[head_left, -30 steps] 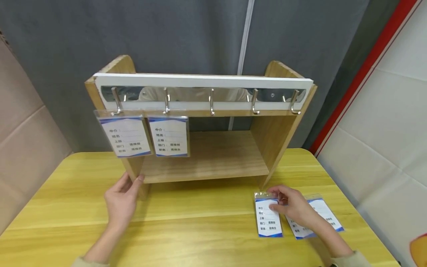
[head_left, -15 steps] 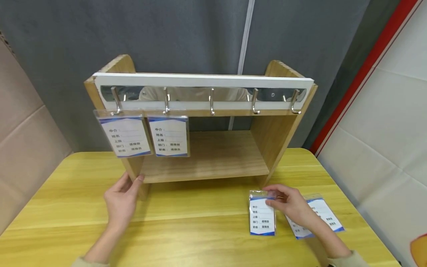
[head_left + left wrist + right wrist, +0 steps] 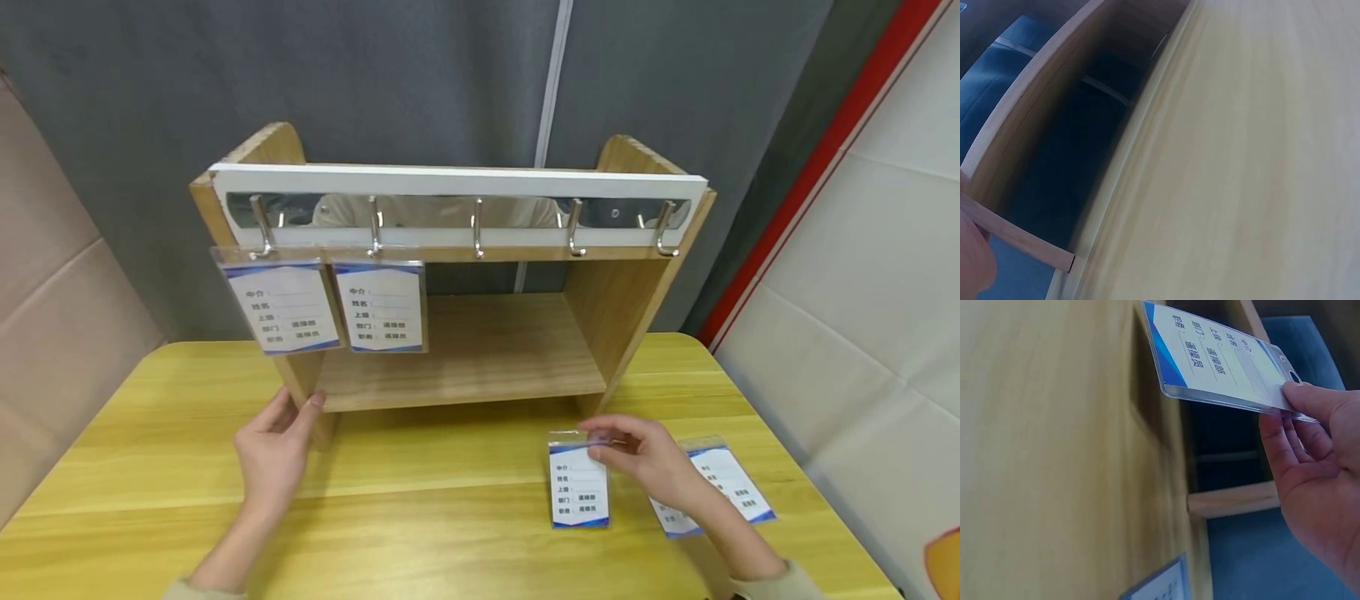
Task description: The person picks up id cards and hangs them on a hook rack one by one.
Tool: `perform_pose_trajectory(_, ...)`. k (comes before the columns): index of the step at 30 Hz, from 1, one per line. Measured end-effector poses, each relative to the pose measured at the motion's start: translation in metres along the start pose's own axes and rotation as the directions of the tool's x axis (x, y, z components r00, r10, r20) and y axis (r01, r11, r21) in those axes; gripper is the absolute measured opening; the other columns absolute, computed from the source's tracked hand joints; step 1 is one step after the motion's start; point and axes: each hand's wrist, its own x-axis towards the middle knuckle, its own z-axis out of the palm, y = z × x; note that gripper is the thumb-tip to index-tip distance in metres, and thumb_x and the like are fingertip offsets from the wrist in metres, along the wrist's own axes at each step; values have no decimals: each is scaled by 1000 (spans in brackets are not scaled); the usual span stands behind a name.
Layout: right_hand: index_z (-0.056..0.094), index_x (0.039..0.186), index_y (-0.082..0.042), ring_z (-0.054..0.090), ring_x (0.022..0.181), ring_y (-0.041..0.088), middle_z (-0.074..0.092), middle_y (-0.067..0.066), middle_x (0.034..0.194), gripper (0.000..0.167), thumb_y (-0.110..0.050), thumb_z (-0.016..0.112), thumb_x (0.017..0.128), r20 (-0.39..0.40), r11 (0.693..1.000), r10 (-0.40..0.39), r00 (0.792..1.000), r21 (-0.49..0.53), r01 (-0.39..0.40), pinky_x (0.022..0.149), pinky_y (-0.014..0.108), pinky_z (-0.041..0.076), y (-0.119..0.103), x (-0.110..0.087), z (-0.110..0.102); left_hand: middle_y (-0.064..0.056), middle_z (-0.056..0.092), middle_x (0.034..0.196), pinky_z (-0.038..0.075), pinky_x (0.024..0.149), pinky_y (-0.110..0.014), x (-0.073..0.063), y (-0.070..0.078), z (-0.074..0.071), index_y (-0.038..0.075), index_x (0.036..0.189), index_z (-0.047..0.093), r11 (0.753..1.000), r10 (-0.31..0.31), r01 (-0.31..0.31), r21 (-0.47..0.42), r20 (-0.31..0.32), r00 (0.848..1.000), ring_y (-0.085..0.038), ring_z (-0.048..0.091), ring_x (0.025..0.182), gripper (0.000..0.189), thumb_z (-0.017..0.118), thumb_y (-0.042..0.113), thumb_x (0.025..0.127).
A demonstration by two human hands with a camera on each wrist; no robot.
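My right hand (image 3: pixel 648 462) pinches a clear-sleeved badge card (image 3: pixel 579 487) near its slotted top edge. In the right wrist view the thumb lies on the face of the badge card (image 3: pixel 1216 356), fingers behind, and the card is raised over the table. My left hand (image 3: pixel 273 454) grips the lower left side panel of a wooden shelf rack (image 3: pixel 465 350), thumb in front. Only a bit of the left hand (image 3: pixel 975 256) shows in the left wrist view, at the panel's foot. Two badge cards, one left (image 3: pixel 285 304) and one right (image 3: pixel 378 307), hang from the two leftmost hooks.
A white rail (image 3: pixel 427 179) with several metal hooks runs along the rack's top front; the hooks from the middle (image 3: pixel 477 229) rightward are bare. More badge cards (image 3: pixel 731 483) lie on the yellow wood table (image 3: pixel 420 533) behind the right forearm. A grey curtain (image 3: pixel 420 83) stands behind.
My right hand has moved left with the badge card, away from the cards on the table. The left hand stays on the rack's side panel.
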Motion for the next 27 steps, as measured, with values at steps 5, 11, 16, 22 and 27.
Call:
perform_pose_trajectory(5, 68, 127, 1, 67, 89, 12, 73, 9, 109, 30, -4, 70, 98, -19, 1000, -31, 999, 3, 31, 70, 26, 63, -11, 4, 4, -20, 64, 124, 59, 82, -19, -1, 0, 0, 2, 130, 66, 1000, -6, 6, -8, 2, 1000, 8, 68, 95, 38, 72, -4, 93)
perform_pose_trajectory(11, 67, 127, 1, 65, 87, 10, 72, 6, 105, 30, 0, 68, 97, -67, 995, -99, 993, -3, 99, 66, 25, 62, -21, 10, 8, -20, 65, 125, 59, 82, -18, -1, 0, -1, 2, 131, 66, 1000, -16, 16, 3, 4, 1000, 8, 67, 95, 39, 72, -3, 93)
perform_pose_trajectory(16, 66, 127, 3, 66, 93, 10, 72, 6, 108, 32, 7, 68, 95, -121, 982, -179, 976, 38, 185, 72, 23, 63, -31, 16, 14, -20, 65, 125, 59, 82, -17, -1, 1, -2, 2, 132, 66, 1000, -21, 20, 21, 9, 1000, 10, 66, 95, 38, 72, -1, 94)
perform_pose_trajectory(22, 66, 125, 5, 65, 92, 8, 72, 1, 112, 33, 13, 66, 93, -171, 969, -230, 958, 48, 241, 69, 21, 61, -39, 23, 20, -21, 64, 124, 59, 82, -18, 0, 1, -1, 0, 131, 65, 1000, 0, 0, 10, 5, 1000, 9, 67, 94, 39, 73, -3, 93)
perform_pose_trajectory(27, 67, 125, 4, 65, 91, 10, 72, 10, 117, 32, 11, 67, 94, -200, 968, -230, 952, 49, 244, 68, 19, 60, -45, 28, 24, -23, 63, 124, 59, 81, -19, 0, 0, -1, -1, 131, 65, 1000, -1, 1, -8, 5, 1000, 7, 68, 94, 40, 73, -5, 92)
